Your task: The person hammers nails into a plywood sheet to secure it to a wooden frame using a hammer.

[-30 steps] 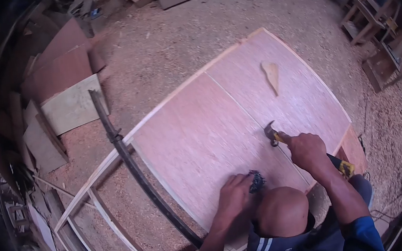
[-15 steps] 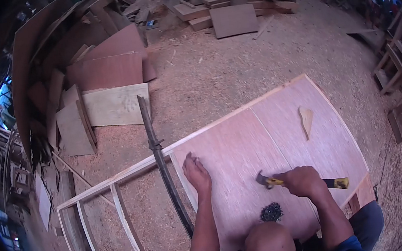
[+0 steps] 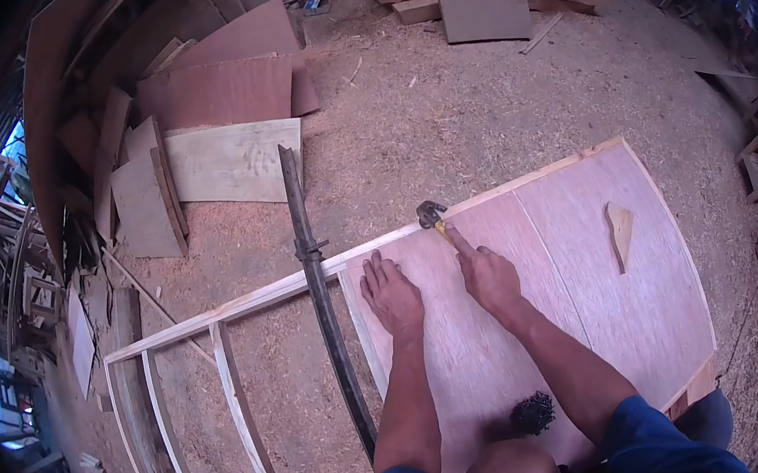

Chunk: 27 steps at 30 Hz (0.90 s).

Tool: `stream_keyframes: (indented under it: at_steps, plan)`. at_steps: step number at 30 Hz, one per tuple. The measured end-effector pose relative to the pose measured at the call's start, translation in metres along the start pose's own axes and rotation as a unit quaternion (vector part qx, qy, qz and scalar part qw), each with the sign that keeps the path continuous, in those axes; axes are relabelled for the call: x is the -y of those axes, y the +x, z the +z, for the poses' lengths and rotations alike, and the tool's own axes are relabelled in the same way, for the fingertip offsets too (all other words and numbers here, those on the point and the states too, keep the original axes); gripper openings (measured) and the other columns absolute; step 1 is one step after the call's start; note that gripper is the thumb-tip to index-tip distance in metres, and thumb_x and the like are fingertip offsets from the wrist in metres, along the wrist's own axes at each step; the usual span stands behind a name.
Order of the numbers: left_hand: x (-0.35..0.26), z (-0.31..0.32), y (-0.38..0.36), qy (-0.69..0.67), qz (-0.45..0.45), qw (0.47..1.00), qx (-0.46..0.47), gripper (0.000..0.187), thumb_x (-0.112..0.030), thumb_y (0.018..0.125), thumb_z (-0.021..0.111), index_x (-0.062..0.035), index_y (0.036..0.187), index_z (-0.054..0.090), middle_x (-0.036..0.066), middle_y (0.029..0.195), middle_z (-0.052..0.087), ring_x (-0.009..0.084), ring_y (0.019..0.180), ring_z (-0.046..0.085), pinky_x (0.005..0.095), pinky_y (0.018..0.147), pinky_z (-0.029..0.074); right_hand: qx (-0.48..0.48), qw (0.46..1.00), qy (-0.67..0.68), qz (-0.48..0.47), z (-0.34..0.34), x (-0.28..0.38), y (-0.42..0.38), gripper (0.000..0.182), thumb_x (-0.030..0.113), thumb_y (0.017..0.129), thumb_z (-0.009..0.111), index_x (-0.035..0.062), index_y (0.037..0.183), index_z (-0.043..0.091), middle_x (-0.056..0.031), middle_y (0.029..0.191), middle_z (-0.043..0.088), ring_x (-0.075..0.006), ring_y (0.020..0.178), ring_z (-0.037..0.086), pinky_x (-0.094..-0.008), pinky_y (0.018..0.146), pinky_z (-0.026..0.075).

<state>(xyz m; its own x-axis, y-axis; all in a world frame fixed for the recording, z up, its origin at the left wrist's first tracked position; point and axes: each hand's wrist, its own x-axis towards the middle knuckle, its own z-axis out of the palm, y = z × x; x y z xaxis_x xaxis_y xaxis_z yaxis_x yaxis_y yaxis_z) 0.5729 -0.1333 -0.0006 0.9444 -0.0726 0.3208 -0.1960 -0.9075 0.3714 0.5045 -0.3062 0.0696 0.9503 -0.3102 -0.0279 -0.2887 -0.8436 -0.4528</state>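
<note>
My right hand [image 3: 493,281] grips a claw hammer [image 3: 434,215] by its yellow handle, the index finger stretched along it. The hammer's head is over the far rail of the wooden frame [image 3: 260,299]. My left hand [image 3: 393,298] lies flat on the plywood sheet [image 3: 467,348], fingers spread, their tips close to that rail. The sheet covers the frame's middle, and a second plywood sheet [image 3: 657,298] adjoins it on the right. Close to my head, a pile of small dark nails [image 3: 532,413] rests on the plywood.
A long metal bar clamp [image 3: 324,308] crosses the frame left of my hands. A wood offcut [image 3: 621,235] lies on the right sheet. Boards [image 3: 235,164] lean at the left, stacked lumber [image 3: 484,10] stands at the back, and shavings cover the floor.
My right hand has carried the hammer forward and left, from over the sheet to the far rail. My left hand has opened out flat near the sheet's edge. The view has shifted.
</note>
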Motion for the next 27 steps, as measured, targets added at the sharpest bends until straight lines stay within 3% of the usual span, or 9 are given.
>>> stream_keyframes:
  at_steps: [3, 10, 14, 15, 18, 19, 22, 23, 27]
  plan:
    - [-0.001, -0.001, 0.001, 0.009, -0.002, 1.0, -0.002, 0.024, -0.016, 0.111, 0.055, -0.0032, 0.127, 0.068, 0.014, 0.165, 0.061, 0.0368, 0.159, 0.048, 0.0557, 0.132, 0.033, -0.005, 1.0, 0.013, -0.022, -0.014, 0.002, 0.006, 0.062, 0.028, 0.115, 0.057, 0.038, 0.174, 0.042, -0.0226, 0.093, 0.074, -0.0456, 0.08, 0.076, -0.0587, 0.074, 0.061]
    - [0.0, 0.001, 0.0, -0.001, 0.002, 1.0, -0.01, 0.02, -0.016, 0.111, 0.058, -0.0028, 0.123, 0.068, 0.016, 0.163, 0.062, 0.0374, 0.158, 0.049, 0.0571, 0.131, 0.034, -0.03, 0.999, -0.012, 0.019, -0.023, -0.019, -0.016, 0.067, 0.022, 0.114, 0.057, 0.0379, 0.176, 0.037, -0.021, 0.095, 0.074, -0.0431, 0.078, 0.077, -0.0576, 0.072, 0.062]
    - [0.004, -0.012, -0.003, -0.147, -0.018, 0.987, -0.057, 0.017, -0.013, 0.111, 0.06, -0.0024, 0.122, 0.067, 0.018, 0.146, 0.069, 0.0394, 0.142, 0.059, 0.0562, 0.124, 0.037, 0.005, 0.998, -0.067, 0.016, -0.014, -0.033, -0.01, 0.079, 0.012, 0.11, 0.059, 0.0367, 0.179, 0.031, -0.0202, 0.097, 0.073, -0.0407, 0.081, 0.079, -0.057, 0.074, 0.064]
    - [0.007, -0.012, -0.006, -0.125, -0.036, 0.985, -0.109, 0.017, -0.012, 0.111, 0.062, 0.0001, 0.121, 0.069, 0.019, 0.13, 0.073, 0.0389, 0.124, 0.067, 0.0529, 0.112, 0.047, 0.0, 0.997, -0.073, 0.008, -0.013, -0.034, -0.01, 0.081, 0.01, 0.108, 0.059, 0.0368, 0.179, 0.029, -0.0203, 0.098, 0.073, -0.0408, 0.081, 0.079, -0.057, 0.074, 0.065]
    - [0.014, -0.013, -0.012, -0.331, -0.202, 0.913, -0.125, 0.017, -0.013, 0.111, 0.064, 0.0024, 0.117, 0.071, 0.02, 0.119, 0.075, 0.0379, 0.111, 0.071, 0.0491, 0.1, 0.054, -0.024, 0.997, -0.077, -0.002, -0.002, -0.04, -0.012, 0.084, 0.009, 0.106, 0.06, 0.0363, 0.179, 0.029, -0.0202, 0.099, 0.073, -0.0411, 0.079, 0.079, -0.0567, 0.073, 0.065]
    - [0.016, -0.01, -0.012, -0.323, -0.168, 0.914, -0.178, 0.021, -0.013, 0.111, 0.065, 0.0047, 0.119, 0.074, 0.022, 0.112, 0.074, 0.0366, 0.1, 0.073, 0.0454, 0.09, 0.058, -0.027, 0.997, -0.074, -0.006, 0.002, -0.04, -0.012, 0.08, 0.012, 0.108, 0.059, 0.0353, 0.179, 0.03, -0.0197, 0.096, 0.073, -0.0416, 0.077, 0.078, -0.057, 0.071, 0.064]
    - [0.022, -0.009, -0.007, -0.297, -0.167, 0.911, -0.231, 0.026, -0.01, 0.111, 0.064, 0.0067, 0.129, 0.073, 0.019, 0.118, 0.076, 0.0292, 0.109, 0.073, 0.0421, 0.099, 0.057, -0.038, 0.996, -0.075, -0.009, 0.007, -0.042, -0.011, 0.073, 0.018, 0.113, 0.059, 0.033, 0.179, 0.031, -0.0185, 0.089, 0.073, -0.0425, 0.073, 0.077, -0.0575, 0.069, 0.064]
    - [0.023, -0.01, -0.007, -0.291, -0.179, 0.911, -0.231, 0.032, -0.009, 0.111, 0.063, 0.0072, 0.137, 0.072, 0.02, 0.118, 0.076, 0.0309, 0.108, 0.073, 0.0428, 0.101, 0.057, -0.039, 0.996, -0.083, -0.01, 0.008, -0.043, -0.013, 0.074, 0.018, 0.112, 0.059, 0.0326, 0.179, 0.03, -0.0183, 0.088, 0.073, -0.0423, 0.072, 0.077, -0.0573, 0.068, 0.064]
    - [0.028, -0.002, 0.011, -0.307, -0.21, 0.889, -0.266, 0.027, -0.01, 0.11, 0.061, 0.0063, 0.128, 0.073, 0.024, 0.117, 0.075, 0.0393, 0.104, 0.073, 0.0484, 0.094, 0.057, -0.037, 0.995, -0.093, -0.012, 0.006, -0.042, -0.013, 0.076, 0.018, 0.112, 0.06, 0.0313, 0.18, 0.028, -0.0178, 0.088, 0.072, -0.0417, 0.07, 0.076, -0.0571, 0.067, 0.064]
